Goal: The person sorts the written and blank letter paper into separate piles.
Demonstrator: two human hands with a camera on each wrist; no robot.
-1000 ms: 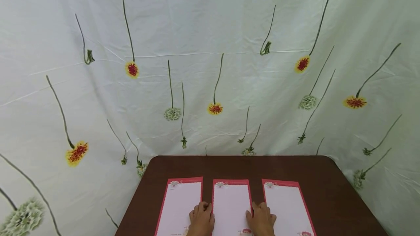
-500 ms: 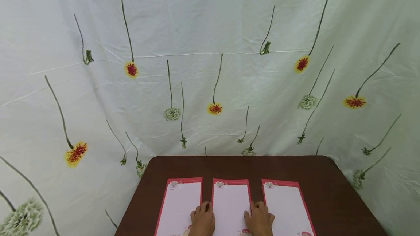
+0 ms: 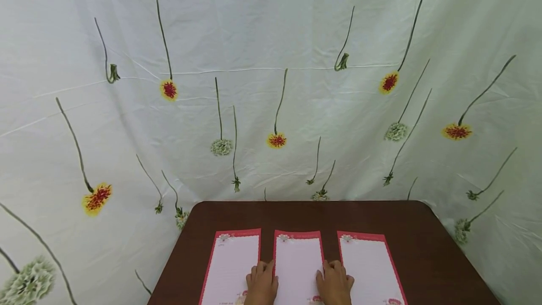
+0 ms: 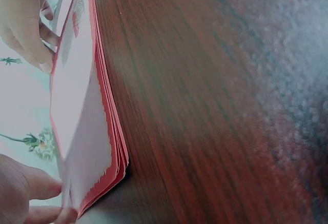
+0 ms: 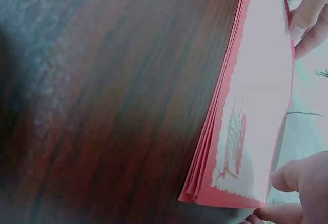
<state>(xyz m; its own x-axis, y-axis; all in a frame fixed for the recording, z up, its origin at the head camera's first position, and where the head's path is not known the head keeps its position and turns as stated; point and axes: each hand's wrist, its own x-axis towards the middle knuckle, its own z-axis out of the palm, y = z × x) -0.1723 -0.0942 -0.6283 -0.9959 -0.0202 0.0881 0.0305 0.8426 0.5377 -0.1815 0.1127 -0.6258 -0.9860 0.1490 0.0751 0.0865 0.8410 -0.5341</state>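
Note:
Three stacks of white sheets with red borders lie side by side on a dark brown table. Both hands flank the middle stack at its near end. My left hand holds its left edge with curled fingers, beside the left stack. My right hand holds its right edge the same way, beside the right stack. In the left wrist view the middle stack shows several layered sheets, with left fingertips at its corner. In the right wrist view the stack has right fingertips beside it.
A pale cloth printed with long-stemmed flowers hangs behind and around the table. Bare wood runs beyond the stacks to the far edge and along the table's right side.
Both hands have drawn slightly inward against the side edges of the middle stack. The stacks themselves stay where they were.

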